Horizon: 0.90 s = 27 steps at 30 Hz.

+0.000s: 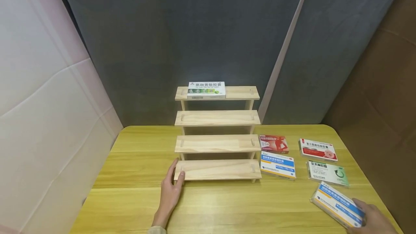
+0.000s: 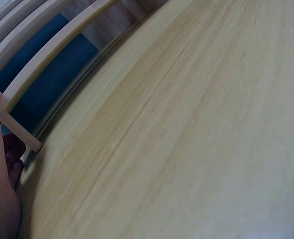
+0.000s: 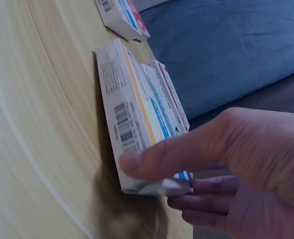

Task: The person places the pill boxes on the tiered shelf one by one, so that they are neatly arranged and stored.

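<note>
Blue-and-white capsule carton [image 1: 338, 205]: flat oblong, smooth printed card, orange stripe; at four o'clock from the four-tier rack [image 1: 217, 143]. Pinched at one end between thumb and fingers of the right hand [image 1: 373, 219], presumably for a hold leaving most of the label uncovered. Rack: pale grained wood, straight boards; left hand [image 1: 169, 190] at half past seven, gripping the lowest board's end (likely to steady it). 氨咖黄敏胶囊 carton [image 1: 206, 90]: white-and-green, flat on the top board, twelve o'clock.
</note>
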Tool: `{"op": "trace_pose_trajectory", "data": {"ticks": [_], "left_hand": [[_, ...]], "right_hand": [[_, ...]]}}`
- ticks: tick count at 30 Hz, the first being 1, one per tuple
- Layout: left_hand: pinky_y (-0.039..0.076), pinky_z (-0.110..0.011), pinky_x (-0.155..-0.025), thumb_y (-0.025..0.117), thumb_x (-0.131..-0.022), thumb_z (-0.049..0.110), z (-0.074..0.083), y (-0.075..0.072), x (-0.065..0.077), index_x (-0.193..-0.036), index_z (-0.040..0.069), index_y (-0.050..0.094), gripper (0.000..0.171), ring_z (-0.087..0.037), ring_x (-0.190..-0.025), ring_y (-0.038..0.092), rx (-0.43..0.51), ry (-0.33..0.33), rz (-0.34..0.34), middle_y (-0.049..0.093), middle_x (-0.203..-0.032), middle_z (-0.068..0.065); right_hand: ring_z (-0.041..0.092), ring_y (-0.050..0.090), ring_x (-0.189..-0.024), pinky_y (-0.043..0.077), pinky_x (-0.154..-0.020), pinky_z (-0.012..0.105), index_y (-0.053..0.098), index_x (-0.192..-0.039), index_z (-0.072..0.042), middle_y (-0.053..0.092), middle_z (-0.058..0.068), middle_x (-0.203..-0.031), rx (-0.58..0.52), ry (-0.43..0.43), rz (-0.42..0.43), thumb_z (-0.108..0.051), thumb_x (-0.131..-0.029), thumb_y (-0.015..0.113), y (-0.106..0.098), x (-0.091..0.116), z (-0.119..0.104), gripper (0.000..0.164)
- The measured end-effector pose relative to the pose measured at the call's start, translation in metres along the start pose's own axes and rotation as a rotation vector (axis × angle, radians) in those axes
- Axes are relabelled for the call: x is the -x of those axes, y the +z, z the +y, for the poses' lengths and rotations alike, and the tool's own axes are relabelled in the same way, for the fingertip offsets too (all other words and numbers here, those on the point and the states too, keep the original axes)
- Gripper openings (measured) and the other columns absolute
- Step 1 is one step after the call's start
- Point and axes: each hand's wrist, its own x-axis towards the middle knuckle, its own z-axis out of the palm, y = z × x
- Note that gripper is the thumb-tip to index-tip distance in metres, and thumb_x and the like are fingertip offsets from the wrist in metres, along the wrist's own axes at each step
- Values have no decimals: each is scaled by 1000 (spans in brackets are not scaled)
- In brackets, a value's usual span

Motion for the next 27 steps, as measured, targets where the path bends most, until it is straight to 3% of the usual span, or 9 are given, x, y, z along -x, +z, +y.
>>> {"op": "trace_pose_trajectory", "data": {"ticks": [2, 6, 11, 19, 26, 27], "left_hand": [[28, -44, -123, 58, -104, 21, 0, 0, 0, -155, 15, 41, 55, -39, -148, 37, -4, 1, 5, 39, -161, -15], [28, -44, -123, 58, -104, 22, -1, 0, 0, -155, 15, 40, 55, -39, -148, 37, -7, 3, 6, 39, -161, -16], [28, -47, -123, 57, -105, 23, 0, 0, 0, -156, 15, 40, 55, -40, -148, 36, -5, 2, -4, 38, -161, -17], [29, -48, -123, 58, -104, 23, 1, 0, 1, -155, 14, 41, 54, -40, -147, 38, -12, -2, 2, 39, -160, -17], [29, -47, -123, 58, -104, 21, 0, 0, 1, -155, 14, 41, 54, -40, -147, 38, -6, 4, 3, 39, -160, -17], [28, -46, -123, 58, -104, 21, 0, 0, 1, -155, 14, 41, 54, -40, -147, 37, -5, 6, 3, 39, -160, -17]], "right_hand": [[50, 58, -105, 51, -88, 65, 40, -137, 22, 53, 42, -119, -7, -2, 14, -39, -74, 88, -1, 0, -1, 100], [45, 56, -109, 48, -94, 65, 41, -138, 19, 53, 39, -126, -58, 74, 7, -53, -69, 89, -1, 0, -5, 110], [47, 57, -112, 50, -92, 61, 40, -142, 14, 55, 37, -130, -124, 88, 13, -56, -68, 88, -5, 3, -13, 113], [60, 58, -116, 51, -89, 67, 41, -144, 12, 53, 43, -133, -136, -57, 114, -45, -79, 85, -20, 11, -27, 97], [44, 67, -108, 54, -81, 49, 44, -145, 8, 57, 39, -133, -118, -112, 215, -44, -81, 84, -29, 13, -38, 92], [41, 68, -107, 53, -82, 52, 44, -145, 8, 57, 39, -134, -121, -119, 227, -45, -81, 83, -30, 13, -40, 92]]}}
